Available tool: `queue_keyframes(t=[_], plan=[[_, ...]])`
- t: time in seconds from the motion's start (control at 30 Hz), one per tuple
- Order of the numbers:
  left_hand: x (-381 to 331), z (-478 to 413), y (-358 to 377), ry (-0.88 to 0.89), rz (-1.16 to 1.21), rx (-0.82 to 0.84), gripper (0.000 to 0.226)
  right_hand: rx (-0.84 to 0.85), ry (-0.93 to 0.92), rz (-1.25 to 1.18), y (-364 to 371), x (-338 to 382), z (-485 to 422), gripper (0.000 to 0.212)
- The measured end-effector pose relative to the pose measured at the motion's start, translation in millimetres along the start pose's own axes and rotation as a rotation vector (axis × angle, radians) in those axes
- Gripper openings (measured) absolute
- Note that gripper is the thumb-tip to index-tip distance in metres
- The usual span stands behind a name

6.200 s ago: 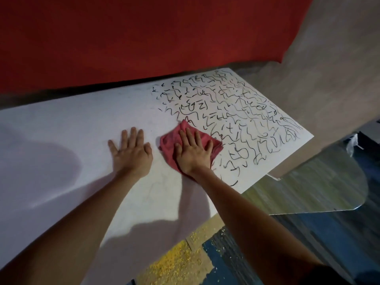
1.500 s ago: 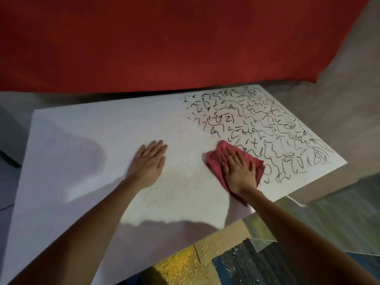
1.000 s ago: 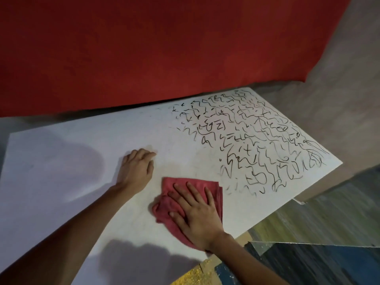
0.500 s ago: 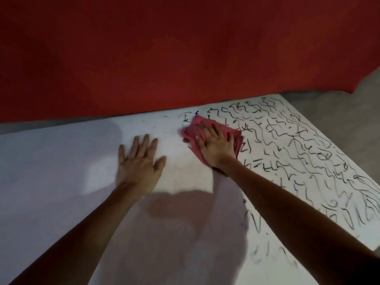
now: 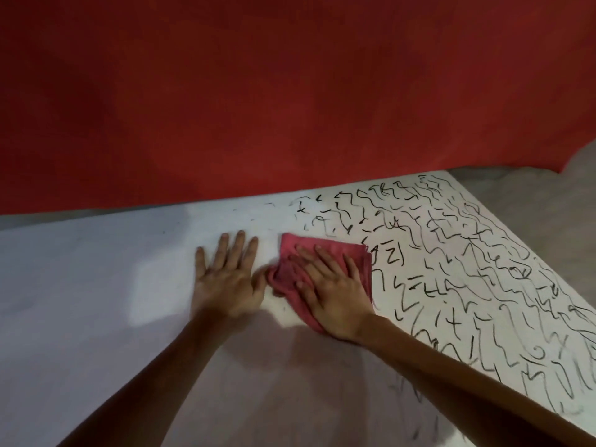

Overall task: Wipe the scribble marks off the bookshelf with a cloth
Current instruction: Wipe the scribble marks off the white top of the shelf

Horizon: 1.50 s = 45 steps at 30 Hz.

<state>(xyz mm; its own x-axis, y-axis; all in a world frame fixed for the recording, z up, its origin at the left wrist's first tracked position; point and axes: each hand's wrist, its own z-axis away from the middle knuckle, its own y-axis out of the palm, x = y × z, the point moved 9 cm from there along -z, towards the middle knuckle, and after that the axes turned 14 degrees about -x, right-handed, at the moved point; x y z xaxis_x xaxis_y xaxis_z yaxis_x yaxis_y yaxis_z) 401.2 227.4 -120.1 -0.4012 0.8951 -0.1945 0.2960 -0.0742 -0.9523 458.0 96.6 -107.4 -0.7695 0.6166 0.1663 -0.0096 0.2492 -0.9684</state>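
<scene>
Head view: midway across the bookshelf's white top (image 5: 96,317), the left hand (image 5: 225,279) lies flat, fingers straight and spread, holding nothing. Just beside it the right hand (image 5: 335,295) presses straight fingers on the pink cloth (image 5: 288,245). Black scribble marks (image 5: 467,269) cover the right side up to the far right corner. A red wall (image 5: 290,91) rises behind the far edge.

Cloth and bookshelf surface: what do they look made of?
The cloth looks like soft matte pink-red fabric: it bunches in folds under the right hand. The bookshelf surface looks like smooth white laminate or painted board, flat and even; which, I cannot tell.
</scene>
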Motion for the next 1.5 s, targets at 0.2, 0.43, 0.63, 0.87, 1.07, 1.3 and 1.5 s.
queue_keyframes(t=[0.2, 0.43, 0.63, 0.87, 1.07, 1.3, 1.5], plan=[[-1, -3, 0, 0.044, -0.010, -0.060, 0.060, -0.028, 0.079, 0.043, 6, -39, -95, 0.059], [1, -2, 5, -0.018, 0.016, 0.028, 0.092, -0.056, 0.277, 0.020, 17, -50, -123, 0.050], [1, 0, 5, -0.016, -0.020, 0.048, 0.094, -0.083, 0.053, -0.021, -6, -6, 8, 0.078], [-3, -3, 1, 0.056, 0.001, -0.024, 0.054, -0.022, 0.110, 0.068, 8, -38, -83, 0.061], [2, 0, 8, -0.047, -0.023, 0.104, 0.086, -0.051, 0.266, 0.068, 15, -46, -113, 0.051], [1, -1, 5, -0.022, -0.018, 0.040, 0.084, -0.050, 0.027, -0.010, -5, -14, -6, 0.081], [-2, -4, 6, 0.055, -0.009, -0.010, 0.057, -0.093, 0.254, 0.092, 1, -82, -114, 0.050]])
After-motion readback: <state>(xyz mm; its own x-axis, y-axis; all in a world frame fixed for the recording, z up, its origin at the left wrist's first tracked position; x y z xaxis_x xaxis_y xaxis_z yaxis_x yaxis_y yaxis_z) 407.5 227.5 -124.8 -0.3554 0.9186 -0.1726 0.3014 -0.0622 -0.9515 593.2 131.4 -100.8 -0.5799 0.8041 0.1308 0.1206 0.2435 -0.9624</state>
